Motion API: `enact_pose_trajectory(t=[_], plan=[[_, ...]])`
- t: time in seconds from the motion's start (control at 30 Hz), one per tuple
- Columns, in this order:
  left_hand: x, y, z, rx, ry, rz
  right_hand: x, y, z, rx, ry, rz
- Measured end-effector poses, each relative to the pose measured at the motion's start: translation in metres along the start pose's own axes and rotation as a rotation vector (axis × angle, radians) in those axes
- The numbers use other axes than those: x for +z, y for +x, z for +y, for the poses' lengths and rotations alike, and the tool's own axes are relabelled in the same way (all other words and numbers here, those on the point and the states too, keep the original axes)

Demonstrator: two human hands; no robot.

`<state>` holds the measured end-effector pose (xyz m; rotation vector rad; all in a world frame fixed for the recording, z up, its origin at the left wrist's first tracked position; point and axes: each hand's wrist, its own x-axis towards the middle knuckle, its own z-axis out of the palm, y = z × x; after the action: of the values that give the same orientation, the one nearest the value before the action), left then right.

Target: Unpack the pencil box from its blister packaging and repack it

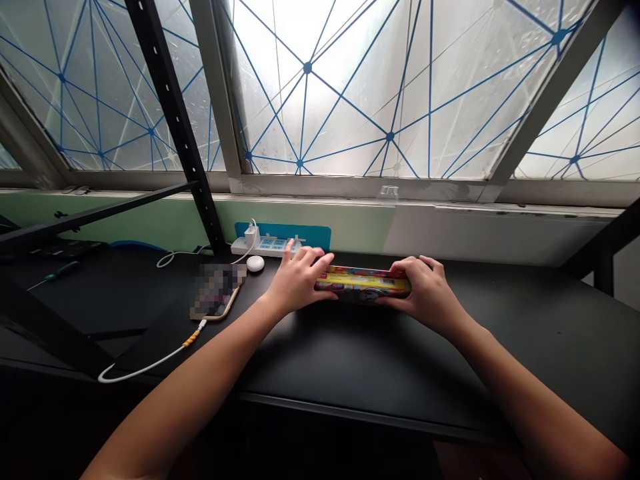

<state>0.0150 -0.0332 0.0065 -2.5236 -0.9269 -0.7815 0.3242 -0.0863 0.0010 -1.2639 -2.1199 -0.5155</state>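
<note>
We hold the box [369, 283] at the worktop's [525, 320] far side, right of the phone [227, 303]: left hand [300, 277] gripping its left end, right hand [427, 290] its right, thumbs near, fingers far. To hold it well, we should press both ends evenly, keeping it level and undented.

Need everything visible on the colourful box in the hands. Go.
The colourful box is long and narrow, apparently printed card. A yellow band runs along the side facing the camera, with small print too blurred to read; red shows above it and darker, multicoloured artwork below. It looks closed, lying lengthwise from left to right. The left hand grips one end, the right hand the other. It is above the black desk; whether it touches the surface I can't tell.
</note>
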Motion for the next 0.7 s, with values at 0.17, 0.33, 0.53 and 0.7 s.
enact_pose_trajectory(t=[0.17,0.33,0.53,0.7], plan=[[-0.004,0.000,0.003,0.029,0.033,-0.196,0.004,-0.003,-0.016,-0.135,-0.115,-0.078],[-0.002,-0.003,0.016,0.106,0.048,-0.264,0.014,-0.006,-0.039,-0.116,-0.176,-0.182],[-0.002,-0.005,0.023,0.118,-0.002,-0.301,0.029,-0.010,-0.044,-0.186,-0.027,-0.307],[0.003,-0.006,0.013,0.004,-0.198,-0.371,0.036,-0.014,-0.040,-0.183,0.067,-0.410]])
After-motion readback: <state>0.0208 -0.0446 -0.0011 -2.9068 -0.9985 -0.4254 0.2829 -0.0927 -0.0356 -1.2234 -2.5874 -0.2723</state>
